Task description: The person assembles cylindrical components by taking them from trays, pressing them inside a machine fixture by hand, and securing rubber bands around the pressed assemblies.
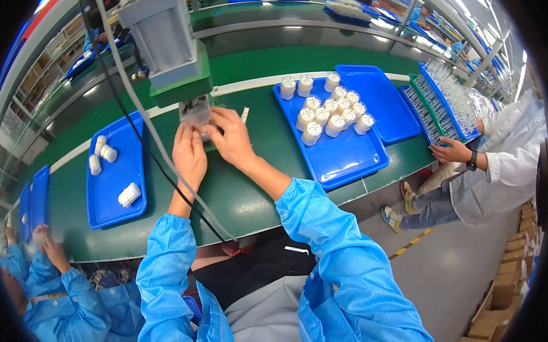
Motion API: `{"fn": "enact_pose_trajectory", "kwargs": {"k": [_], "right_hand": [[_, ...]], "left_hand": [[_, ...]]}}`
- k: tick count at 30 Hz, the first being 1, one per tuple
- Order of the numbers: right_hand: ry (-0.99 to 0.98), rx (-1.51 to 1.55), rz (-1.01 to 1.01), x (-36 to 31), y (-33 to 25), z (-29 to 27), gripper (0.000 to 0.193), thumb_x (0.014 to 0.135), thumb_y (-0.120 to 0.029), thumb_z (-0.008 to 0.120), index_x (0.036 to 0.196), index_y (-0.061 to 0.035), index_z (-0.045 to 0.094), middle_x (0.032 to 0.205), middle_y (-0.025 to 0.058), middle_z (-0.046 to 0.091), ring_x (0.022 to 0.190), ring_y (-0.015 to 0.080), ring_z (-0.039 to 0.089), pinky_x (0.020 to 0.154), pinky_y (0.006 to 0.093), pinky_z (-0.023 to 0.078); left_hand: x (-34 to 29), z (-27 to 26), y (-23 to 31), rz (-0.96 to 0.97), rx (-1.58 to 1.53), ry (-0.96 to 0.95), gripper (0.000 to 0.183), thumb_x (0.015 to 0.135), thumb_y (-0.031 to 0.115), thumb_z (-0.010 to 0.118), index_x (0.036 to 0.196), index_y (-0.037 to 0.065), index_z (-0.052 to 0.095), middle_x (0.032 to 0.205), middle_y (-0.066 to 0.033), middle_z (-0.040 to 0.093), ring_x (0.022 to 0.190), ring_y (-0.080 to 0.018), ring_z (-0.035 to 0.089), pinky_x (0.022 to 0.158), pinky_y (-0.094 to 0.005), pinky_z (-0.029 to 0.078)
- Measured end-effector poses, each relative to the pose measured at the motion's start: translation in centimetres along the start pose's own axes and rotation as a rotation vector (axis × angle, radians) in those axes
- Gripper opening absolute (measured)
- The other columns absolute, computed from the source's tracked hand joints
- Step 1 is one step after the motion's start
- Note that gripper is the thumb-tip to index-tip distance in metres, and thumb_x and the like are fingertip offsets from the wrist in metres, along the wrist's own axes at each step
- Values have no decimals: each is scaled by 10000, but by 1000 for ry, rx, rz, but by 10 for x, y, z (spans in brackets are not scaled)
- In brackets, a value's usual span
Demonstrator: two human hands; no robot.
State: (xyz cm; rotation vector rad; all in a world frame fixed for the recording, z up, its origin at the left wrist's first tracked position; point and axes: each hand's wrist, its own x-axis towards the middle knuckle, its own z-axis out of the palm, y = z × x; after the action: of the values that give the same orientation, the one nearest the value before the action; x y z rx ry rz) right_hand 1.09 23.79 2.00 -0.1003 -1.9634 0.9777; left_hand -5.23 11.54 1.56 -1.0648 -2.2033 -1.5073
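Nearest us, we see the left hand (189, 153) and right hand (230, 136) together pinching a small translucent part (196, 113) under the grey press head (164, 34) on the green bench (237, 197), with white cylindrical parts (330, 109) on the blue tray (341, 155) beyond.

Long green-topped workbench (243, 200) with a white edge strip, curving across the view. Second green bench line (326, 58) behind it. Grey smooth floor (451, 267) at right with a yellow-black marking stripe (411, 243). Brown cardboard boxes (505, 287) stacked at far right. Metal shelving racks (49, 48) at upper left. Bright overhead light glares on surfaces.
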Motion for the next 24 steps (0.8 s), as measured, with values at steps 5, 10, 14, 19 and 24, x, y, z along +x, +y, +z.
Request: {"fn": "enact_pose_trajectory", "kwargs": {"k": [5,10,14,19,24], "right_hand": [[2,-5,48,0,2,-9,311,888,-245,735,1127,-47,754,1267,172,666,1180,345,604,979,417,504],[4,32,67,-1,-1,-3,285,898,-231,727,1122,-58,758,1271,163,665,1180,341,607,969,412,510],[-18,1,69,-1,2,-7,315,908,-224,719,1151,-25,738,1274,160,669,1184,345,607,972,411,509],[4,-1,44,-3,2,-4,337,893,-214,734,1173,-27,730,1265,156,670,1158,341,598,941,418,513],[-48,29,73,-2,-1,-1,343,885,-202,733,1168,-7,725,1262,159,672,1170,344,601,969,432,502]], "left_hand": [[5,4,2,53,-5,-36,357,1030,135,480,1314,-44,602,1351,-281,587,1212,-450,586,1036,-465,471],[4,3,1,108,-31,35,353,1037,141,468,1307,-45,599,1342,-284,586,1200,-456,585,1028,-465,476],[1,0,10,-19,-44,-55,370,1044,152,449,1349,-9,584,1392,-232,570,1240,-437,568,1038,-461,469],[3,-1,15,65,-23,17,357,1034,134,457,1334,-10,584,1371,-223,577,1199,-442,582,1005,-473,482],[2,-7,10,130,-16,33,342,989,70,484,1302,-20,589,1287,-260,599,1132,-479,594,970,-491,486]]}}
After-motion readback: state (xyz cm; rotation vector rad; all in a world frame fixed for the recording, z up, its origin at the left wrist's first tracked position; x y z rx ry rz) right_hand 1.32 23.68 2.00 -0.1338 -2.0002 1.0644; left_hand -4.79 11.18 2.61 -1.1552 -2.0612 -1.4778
